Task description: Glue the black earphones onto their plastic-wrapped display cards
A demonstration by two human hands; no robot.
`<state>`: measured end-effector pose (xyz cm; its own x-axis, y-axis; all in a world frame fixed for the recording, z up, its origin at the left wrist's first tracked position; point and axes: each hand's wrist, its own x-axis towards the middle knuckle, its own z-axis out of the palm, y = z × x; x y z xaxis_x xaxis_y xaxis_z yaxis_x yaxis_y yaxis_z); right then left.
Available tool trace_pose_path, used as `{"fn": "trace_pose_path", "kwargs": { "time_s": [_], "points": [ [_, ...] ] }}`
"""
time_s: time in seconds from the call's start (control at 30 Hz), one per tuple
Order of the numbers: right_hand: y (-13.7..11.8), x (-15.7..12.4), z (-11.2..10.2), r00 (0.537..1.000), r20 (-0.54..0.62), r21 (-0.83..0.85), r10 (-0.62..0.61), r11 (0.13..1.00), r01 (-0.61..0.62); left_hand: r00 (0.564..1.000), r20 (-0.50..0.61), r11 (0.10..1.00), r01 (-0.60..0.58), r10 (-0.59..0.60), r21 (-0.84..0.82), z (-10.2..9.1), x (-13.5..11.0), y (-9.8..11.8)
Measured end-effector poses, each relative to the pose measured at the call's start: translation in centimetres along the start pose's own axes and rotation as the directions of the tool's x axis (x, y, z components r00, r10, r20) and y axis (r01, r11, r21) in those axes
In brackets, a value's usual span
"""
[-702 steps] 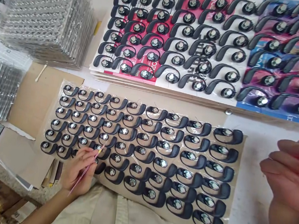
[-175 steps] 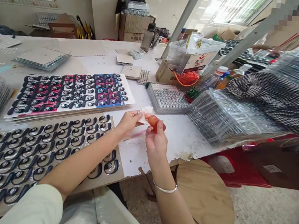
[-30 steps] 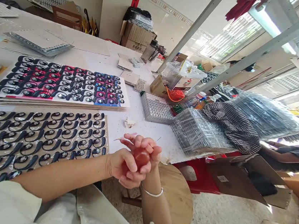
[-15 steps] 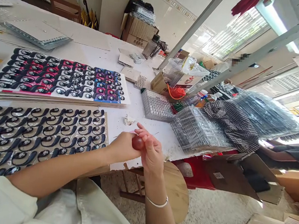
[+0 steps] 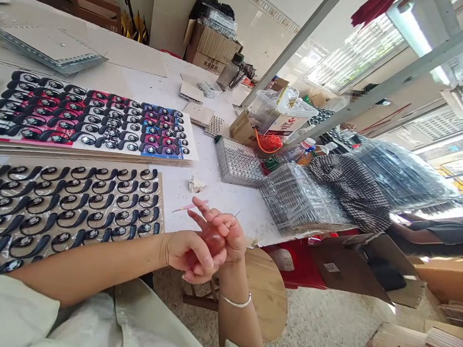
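Glossy red ball [image 5: 212, 242], held over the near edge of the worktop, between the two hands and partly hidden by them. Left hand [image 5: 185, 253]: fingers [image 5: 200, 259] curled closed under and around the ball. Right hand [image 5: 227, 239], silver bangle [image 5: 234, 302] at the wrist: fingers [image 5: 210, 214] half extended, lying across the top of the ball. Even pressure from both palms, with the ball kept centred, would suit this hold best. Beyond the fingers, on the worktop [image 5: 178, 219]: a thin pink stick [image 5: 188, 207] and crumpled white tissue [image 5: 196, 185]. To the left, black ear hooks [image 5: 64, 204] with silver discs, on a plastic-covered card. Farther off, a clear tray of small round parts [image 5: 237, 163]. Below, a round wooden stool [image 5: 268, 294].
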<state>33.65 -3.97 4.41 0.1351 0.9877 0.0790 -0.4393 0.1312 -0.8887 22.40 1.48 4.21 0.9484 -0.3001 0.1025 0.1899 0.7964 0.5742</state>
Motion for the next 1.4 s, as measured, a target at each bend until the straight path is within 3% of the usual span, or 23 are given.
{"fn": "trace_pose_path", "kwargs": {
  "time_s": [0.13, 0.3, 0.5, 0.6, 0.7, 0.77, 0.83, 0.87, 0.9, 0.93, 1.03, 1.23, 1.4],
  "points": [
    [-0.2, -0.4, 0.1, 0.999, 0.038, -0.007, -0.036, 0.999, 0.036, 0.994, -0.104, 1.0, -0.01, 0.013, 0.029, 0.1, -0.1, -0.2],
    [-0.8, -1.1, 0.0, 0.995, -0.019, -0.165, -0.096, 0.982, 0.092, 0.956, -0.291, 0.986, 0.017, 0.033, 0.168, 1.2, -0.3, 0.6],
    [-1.3, -1.5, 1.1, 0.968, -0.137, -0.319, -0.208, 0.935, 0.156, 0.854, -0.493, 0.945, 0.007, 0.164, 0.327, 1.1, 0.0, 0.2],
    [-0.9, -1.7, 1.4, 0.952, -0.154, -0.363, -0.265, 0.911, 0.195, 0.829, -0.525, 0.914, 0.042, 0.193, 0.403, 0.6, 0.3, -0.1],
    [-0.5, -1.3, 0.7, 0.958, -0.142, -0.371, -0.248, 0.911, 0.18, 0.789, -0.575, 0.894, 0.076, 0.218, 0.442, 0.3, 0.1, 0.2],
    [-0.5, -0.3, -0.7, 0.969, -0.139, -0.414, -0.202, 0.901, 0.129, 0.731, -0.628, 0.879, 0.082, 0.267, 0.47, -0.1, -0.6, 0.9],
    [-0.5, 1.3, -2.7, 0.962, -0.19, -0.531, -0.197, 0.845, 0.068, 0.642, -0.685, 0.865, 0.068, 0.343, 0.497, -0.8, -1.8, 1.9],
    [-0.4, 2.4, -3.7, 0.93, -0.268, -0.609, -0.252, 0.792, 0.039, 0.583, -0.714, 0.855, 0.062, 0.388, 0.514, -1.3, -2.4, 2.5],
    [-0.3, 3.4, -4.6, 0.88, -0.343, -0.722, -0.33, 0.691, -0.022, 0.52, -0.74, 0.845, 0.061, 0.428, 0.531, -1.8, -3.1, 3.1],
    [0.0, 4.5, -5.4, 0.861, -0.357, -0.829, -0.362, 0.547, -0.114, 0.463, -0.757, 0.834, 0.064, 0.462, 0.548, -2.3, -3.7, 3.7],
    [2.0, 7.5, -6.1, 0.88, -0.343, -0.865, -0.328, 0.475, -0.16, 0.355, -0.774, 0.806, 0.087, 0.523, 0.585, -3.7, -5.1, 4.9],
    [6.2, 11.1, -5.2, 0.923, -0.324, -0.828, -0.206, 0.533, -0.172, 0.304, -0.775, 0.777, 0.145, 0.554, 0.612, -5.0, -5.0, 4.9],
    [5.2, 10.4, -5.1, 0.904, -0.378, -0.71, -0.201, 0.689, -0.144, 0.294, -0.767, 0.749, 0.198, 0.57, 0.632, -5.4, -4.4, 4.6]
  ]
}}
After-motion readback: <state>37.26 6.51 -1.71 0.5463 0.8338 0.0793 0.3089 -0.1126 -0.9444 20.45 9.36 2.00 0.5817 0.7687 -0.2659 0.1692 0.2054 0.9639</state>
